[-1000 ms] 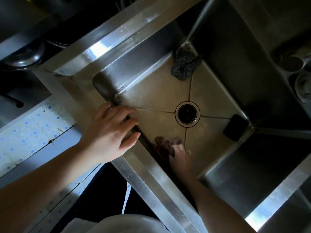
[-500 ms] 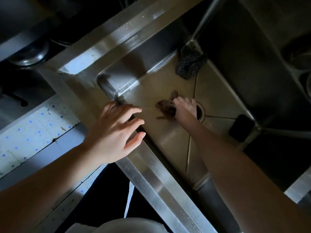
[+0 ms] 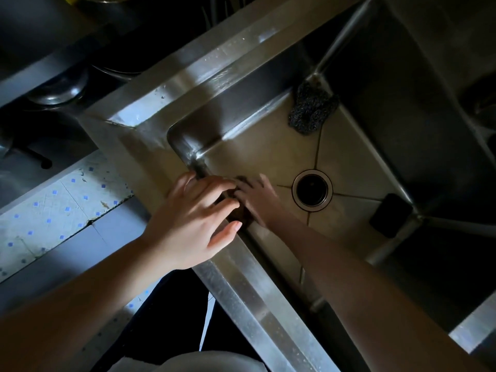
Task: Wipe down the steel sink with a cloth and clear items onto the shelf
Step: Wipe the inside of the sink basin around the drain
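Cloth pressed at the sink's near corner

Cloth (image 3: 239, 212), dark brown and mostly hidden, lies on the floor of the steel sink (image 3: 268, 154) against the near wall, close to the left corner. The right hand (image 3: 259, 201) lies flat on it, fingers spread and blurred (no closed grip can be seen). The left hand (image 3: 193, 221) rests open on the sink's rim just beside it, fingers loosely splayed, holding nothing. The round drain (image 3: 312, 189) sits to the right of the right hand. A dark scouring pad (image 3: 310, 110) lies in the far corner; a black block (image 3: 389, 214) sits in the right corner. A tiled surface (image 3: 53, 210) with blue dots borders the sink on the left.
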Demonstrator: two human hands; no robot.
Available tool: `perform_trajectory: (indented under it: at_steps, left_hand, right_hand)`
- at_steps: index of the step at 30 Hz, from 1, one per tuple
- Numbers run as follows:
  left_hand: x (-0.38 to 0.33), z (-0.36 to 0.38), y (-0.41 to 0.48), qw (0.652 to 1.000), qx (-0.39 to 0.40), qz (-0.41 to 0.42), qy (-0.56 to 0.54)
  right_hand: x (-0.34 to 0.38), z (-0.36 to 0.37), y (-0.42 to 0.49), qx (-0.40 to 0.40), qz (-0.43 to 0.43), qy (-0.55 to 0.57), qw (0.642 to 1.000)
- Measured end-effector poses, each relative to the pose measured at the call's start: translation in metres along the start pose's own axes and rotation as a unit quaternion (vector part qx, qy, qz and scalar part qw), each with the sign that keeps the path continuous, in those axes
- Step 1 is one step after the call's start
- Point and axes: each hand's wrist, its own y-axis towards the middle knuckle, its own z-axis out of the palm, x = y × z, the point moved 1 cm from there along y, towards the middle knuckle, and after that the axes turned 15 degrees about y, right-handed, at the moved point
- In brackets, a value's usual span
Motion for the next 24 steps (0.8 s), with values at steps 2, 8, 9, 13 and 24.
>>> perform_trajectory:
  at_steps: [2, 8, 9, 13, 24]
  left_hand:
    - [0.001, 0.001, 0.000, 1.000, 0.003, 0.000, 0.001]
    - [0.001, 0.003, -0.001, 1.000, 0.016, -0.008, 0.009]
    - [0.001, 0.003, -0.002, 1.000, 0.018, -0.009, 0.010]
    - [0.001, 0.002, -0.002, 1.000, 0.022, -0.011, 0.003]
    - [0.000, 0.000, 0.000, 1.000, 0.013, -0.006, 0.010]
  right_hand:
    - [-0.011, -0.009, 0.018, -0.017, 0.033, -0.024, 0.999]
    - [-0.066, -0.046, 0.057, -0.169, 0.210, 0.087, 0.959]
    - [-0.076, -0.049, 0.055, -0.193, 0.255, 0.108, 0.941]
    - [-0.101, -0.049, 0.020, -0.183, 0.374, 0.149, 0.897]
    - [-0.035, -0.004, -0.028, -0.041, 0.200, 0.088, 0.975]
